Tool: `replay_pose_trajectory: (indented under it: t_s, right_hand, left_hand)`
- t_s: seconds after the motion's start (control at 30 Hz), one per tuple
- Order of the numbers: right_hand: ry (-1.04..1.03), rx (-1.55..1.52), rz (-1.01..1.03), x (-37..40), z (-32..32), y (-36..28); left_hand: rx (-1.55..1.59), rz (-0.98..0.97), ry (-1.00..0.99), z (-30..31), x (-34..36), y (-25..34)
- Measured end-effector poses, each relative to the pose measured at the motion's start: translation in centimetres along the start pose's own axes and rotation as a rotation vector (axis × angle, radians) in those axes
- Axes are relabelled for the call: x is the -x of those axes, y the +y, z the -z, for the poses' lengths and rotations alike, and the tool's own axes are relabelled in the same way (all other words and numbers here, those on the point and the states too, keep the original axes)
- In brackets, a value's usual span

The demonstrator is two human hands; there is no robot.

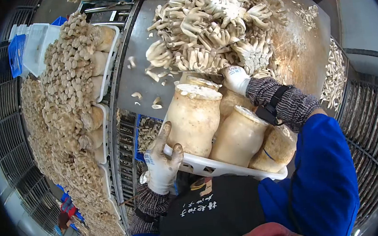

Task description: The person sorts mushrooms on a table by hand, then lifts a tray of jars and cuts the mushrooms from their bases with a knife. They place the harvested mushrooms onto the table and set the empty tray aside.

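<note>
Standing in the white basket, a pale bottle-shaped block has the gloved left hand just beside it, fingers spread, at the basket's left edge. Over the basket's far side, the gloved right hand is curled; what it pinches, I cannot tell. Mushrooms heap on the metal table beyond the basket.

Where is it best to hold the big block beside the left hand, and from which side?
Probably by the bulging middle of the block, above the rim of the basket, palm curved around it. Come from the left: that side looks open and faces the left hand, while another block crowds its right.
</note>
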State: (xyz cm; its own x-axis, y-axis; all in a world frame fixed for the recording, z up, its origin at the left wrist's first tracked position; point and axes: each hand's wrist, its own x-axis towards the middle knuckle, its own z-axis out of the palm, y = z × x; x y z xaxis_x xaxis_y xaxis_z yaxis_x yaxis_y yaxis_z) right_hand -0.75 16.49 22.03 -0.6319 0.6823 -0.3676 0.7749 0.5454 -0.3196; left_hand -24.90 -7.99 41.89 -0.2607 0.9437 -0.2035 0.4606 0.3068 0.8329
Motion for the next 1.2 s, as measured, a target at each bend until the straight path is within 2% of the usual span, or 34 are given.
replay_pose_trajectory:
  t_s: [0.13, 0.2, 0.23, 0.3, 0.37, 0.53, 0.67, 0.73, 0.77, 0.87, 0.93, 1.07, 1.13, 1.2]
  right_hand:
    - [0.008, 0.063, 0.094, -0.3, -1.7, 1.4]
    - [0.049, 0.075, 0.074, 0.5, -1.5, 0.8]
    - [0.220, 0.018, 0.196, 1.0, -1.5, 1.2]
    - [0.153, -0.038, 0.168, 1.3, -1.8, 2.2]
    - [0.050, -0.140, 0.028, 1.2, -1.9, 2.3]
    - [0.090, -0.293, 0.104, 2.0, -0.7, 2.2]
    - [0.068, -0.164, 0.182, 1.8, 0.2, 1.9]
    - [0.005, -0.011, 0.178, 1.0, 0.2, 1.9]
    - [-0.065, 0.095, 0.166, 0.4, -0.8, 2.7]
    - [0.050, 0.036, 0.174, 0.3, -2.7, 3.2]
    - [0.024, 0.004, 0.166, 0.2, -3.1, 3.5]
    - [-0.002, 0.037, 0.137, -0.5, -2.5, 2.6]
    - [-0.129, 0.056, 0.086, -1.1, -1.8, 2.4]
    - [-0.095, 0.034, 0.088, -1.6, -1.6, 2.5]
  left_hand:
    - [0.000, -0.011, 0.005, 0.1, 0.0, 0.3]
    - [0.001, -0.018, 0.024, 0.3, -0.2, 0.3]
    - [-0.034, -0.018, 0.015, 0.5, -0.2, 0.4]
    - [-0.084, -0.023, 0.026, 0.5, -0.1, -0.1]
    - [-0.038, 0.024, 0.004, 0.3, 0.0, 0.1]
    - [-0.043, 0.074, -0.050, 0.9, -0.7, 0.2]
    - [-0.040, 0.064, -0.069, 0.8, -0.8, -0.2]
    - [-0.046, -0.064, 0.031, 0.4, -1.0, -0.5]
    - [-0.045, -0.063, 0.031, 0.5, -1.0, -0.3]
    - [-0.077, 0.012, -0.015, 0.9, -1.1, 0.0]
    - [-0.086, -0.084, 0.021, 0.6, -1.1, -0.3]
    - [-0.093, -0.077, 0.037, 0.6, -1.1, -0.1]
    - [-0.109, -0.004, -0.003, 0.6, -1.2, 0.4]
    - [-0.092, 0.000, -0.012, 0.7, -1.4, 0.9]
